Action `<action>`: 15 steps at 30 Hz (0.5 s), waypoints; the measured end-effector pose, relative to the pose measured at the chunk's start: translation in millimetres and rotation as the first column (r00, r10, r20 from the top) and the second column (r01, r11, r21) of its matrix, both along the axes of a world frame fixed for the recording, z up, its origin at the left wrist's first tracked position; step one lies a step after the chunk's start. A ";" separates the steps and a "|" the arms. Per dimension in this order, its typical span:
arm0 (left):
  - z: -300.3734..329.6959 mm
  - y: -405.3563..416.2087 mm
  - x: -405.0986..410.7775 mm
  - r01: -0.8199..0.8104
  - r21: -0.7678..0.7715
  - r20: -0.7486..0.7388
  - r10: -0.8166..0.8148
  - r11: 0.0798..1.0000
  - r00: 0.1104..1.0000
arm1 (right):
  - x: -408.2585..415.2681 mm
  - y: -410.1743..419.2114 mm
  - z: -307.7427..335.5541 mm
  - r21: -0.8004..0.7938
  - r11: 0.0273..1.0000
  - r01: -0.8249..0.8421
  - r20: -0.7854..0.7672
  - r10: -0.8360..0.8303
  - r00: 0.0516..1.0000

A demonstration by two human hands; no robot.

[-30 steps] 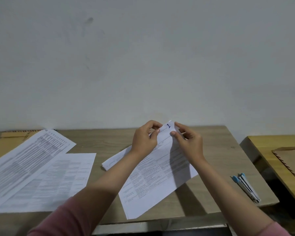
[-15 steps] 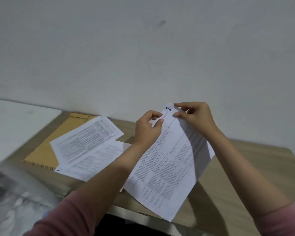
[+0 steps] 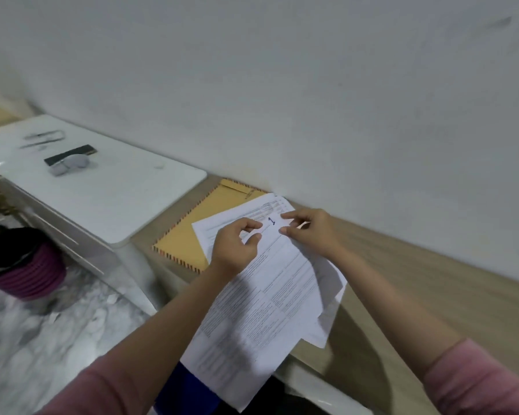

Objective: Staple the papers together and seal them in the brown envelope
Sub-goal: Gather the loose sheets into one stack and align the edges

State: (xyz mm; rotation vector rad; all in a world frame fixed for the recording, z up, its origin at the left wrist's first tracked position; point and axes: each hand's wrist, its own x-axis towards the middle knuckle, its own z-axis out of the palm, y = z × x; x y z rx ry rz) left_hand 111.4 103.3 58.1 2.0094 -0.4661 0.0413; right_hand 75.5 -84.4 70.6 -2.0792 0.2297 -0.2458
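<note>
A printed white sheet marked "1" [image 3: 264, 301] is held at its top edge by both hands, above other printed papers [image 3: 222, 226] lying on the wooden desk [image 3: 417, 289]. My left hand [image 3: 237, 250] pinches the sheet's top left part. My right hand [image 3: 309, 232] pinches the top right corner. A brown envelope [image 3: 192, 232] with a striped border lies flat at the desk's left end, partly under the papers. No stapler can be seen.
A white table [image 3: 108, 190] stands to the left with a dark flat object [image 3: 69, 154], a grey object [image 3: 72, 164] and thin metal tools [image 3: 42, 137] on it. A person in dark and purple clothes [image 3: 21, 265] is at the far left. A grey wall is close behind the desk.
The view has swung left, and both hands have carried the sheet marked "1" to the left, over the papers lying on the envelope. Both hands keep their hold.
</note>
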 end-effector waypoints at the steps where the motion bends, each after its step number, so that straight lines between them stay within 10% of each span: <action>1: -6.9 14.6 7.9 -0.005 0.016 0.037 0.004 1.000 0.999 | 11.5 10.9 -8.6 0.003 1.000 -0.027 -0.012 0.027 1.000; 8: -42.9 80.7 69.6 -0.025 0.202 0.004 0.025 0.979 1.000 | 78.9 33.3 -76.0 -0.152 0.987 0.043 -0.165 -0.068 0.984; 15: -61.9 102.7 120.8 0.017 0.243 -0.051 -0.004 0.970 0.999 | 130.2 -3.3 -110.7 -0.414 0.814 0.407 -0.220 -0.524 0.823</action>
